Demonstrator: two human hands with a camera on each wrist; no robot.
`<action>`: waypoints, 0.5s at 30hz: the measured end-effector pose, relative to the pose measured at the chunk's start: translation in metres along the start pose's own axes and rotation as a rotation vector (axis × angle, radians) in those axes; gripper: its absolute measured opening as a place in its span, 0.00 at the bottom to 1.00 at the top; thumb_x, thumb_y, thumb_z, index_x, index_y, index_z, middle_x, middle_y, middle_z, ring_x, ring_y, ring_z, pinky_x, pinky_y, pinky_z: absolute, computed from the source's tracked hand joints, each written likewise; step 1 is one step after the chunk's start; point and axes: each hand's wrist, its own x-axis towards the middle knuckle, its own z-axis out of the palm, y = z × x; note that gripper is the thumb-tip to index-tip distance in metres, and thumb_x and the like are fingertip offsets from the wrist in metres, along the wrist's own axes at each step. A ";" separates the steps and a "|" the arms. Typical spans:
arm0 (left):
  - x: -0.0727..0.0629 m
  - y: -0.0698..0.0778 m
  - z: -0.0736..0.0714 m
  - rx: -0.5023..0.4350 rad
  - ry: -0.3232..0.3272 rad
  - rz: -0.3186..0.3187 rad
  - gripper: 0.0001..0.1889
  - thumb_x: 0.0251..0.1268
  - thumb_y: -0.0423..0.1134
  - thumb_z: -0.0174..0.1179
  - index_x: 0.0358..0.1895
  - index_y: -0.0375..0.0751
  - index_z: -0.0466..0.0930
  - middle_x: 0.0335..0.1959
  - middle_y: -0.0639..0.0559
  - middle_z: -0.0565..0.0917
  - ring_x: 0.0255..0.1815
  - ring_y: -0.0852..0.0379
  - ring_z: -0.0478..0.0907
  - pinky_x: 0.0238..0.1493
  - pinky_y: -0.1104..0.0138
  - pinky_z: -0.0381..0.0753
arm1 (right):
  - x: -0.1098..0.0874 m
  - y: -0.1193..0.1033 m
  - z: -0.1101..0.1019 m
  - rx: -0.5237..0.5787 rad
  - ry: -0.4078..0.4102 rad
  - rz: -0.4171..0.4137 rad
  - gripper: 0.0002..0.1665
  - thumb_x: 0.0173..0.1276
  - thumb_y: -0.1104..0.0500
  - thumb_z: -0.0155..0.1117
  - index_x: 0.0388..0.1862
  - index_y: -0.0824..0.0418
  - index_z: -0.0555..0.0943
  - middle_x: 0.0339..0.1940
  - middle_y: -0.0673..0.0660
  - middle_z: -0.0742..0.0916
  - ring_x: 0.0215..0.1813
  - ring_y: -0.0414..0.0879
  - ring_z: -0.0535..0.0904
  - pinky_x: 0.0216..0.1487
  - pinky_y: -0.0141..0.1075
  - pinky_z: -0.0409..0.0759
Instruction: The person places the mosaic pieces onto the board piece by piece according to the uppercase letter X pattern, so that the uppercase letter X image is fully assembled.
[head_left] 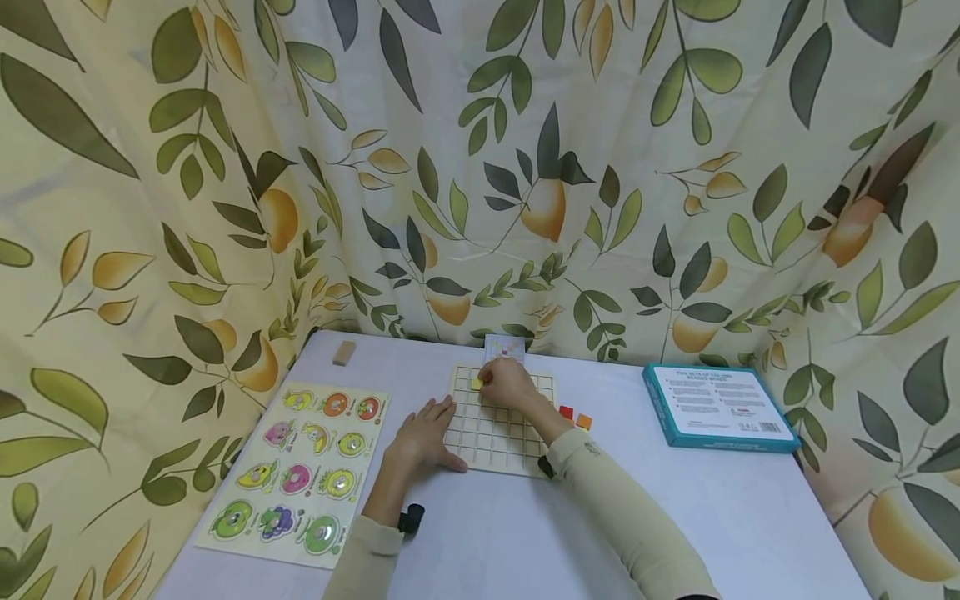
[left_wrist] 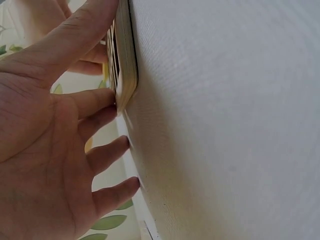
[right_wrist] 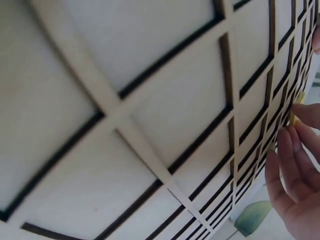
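Observation:
A pale wooden grid board [head_left: 480, 450] with square cells lies on the table. My right hand [head_left: 510, 385] is over its far part and pinches a small yellow tile [head_left: 476, 384] between thumb and fingertips. In the right wrist view, the yellow tile [right_wrist: 294, 119] shows at the fingertips, low against the grid. My left hand [head_left: 422, 437] rests at the board's left edge with fingers spread, thumb towards the near corner. Up close in the left wrist view, the left hand's thumb and index finger touch the board's rim [left_wrist: 129, 65]; the other fingertips meet the tablecloth.
Right of the board lie a red tile [head_left: 566, 412] and an orange tile [head_left: 583, 422]. A patterned card [head_left: 495, 343] is behind the board. A fruit puzzle board [head_left: 311, 462] lies left, a wooden block [head_left: 344, 353] at the far left, a teal box [head_left: 720, 408] at right.

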 end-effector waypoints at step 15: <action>-0.003 0.002 -0.001 -0.007 -0.001 -0.004 0.62 0.47 0.60 0.81 0.83 0.39 0.58 0.85 0.45 0.56 0.85 0.40 0.50 0.81 0.39 0.54 | -0.001 -0.001 0.002 0.044 -0.031 0.022 0.12 0.64 0.60 0.78 0.47 0.59 0.91 0.41 0.53 0.92 0.47 0.48 0.87 0.53 0.44 0.85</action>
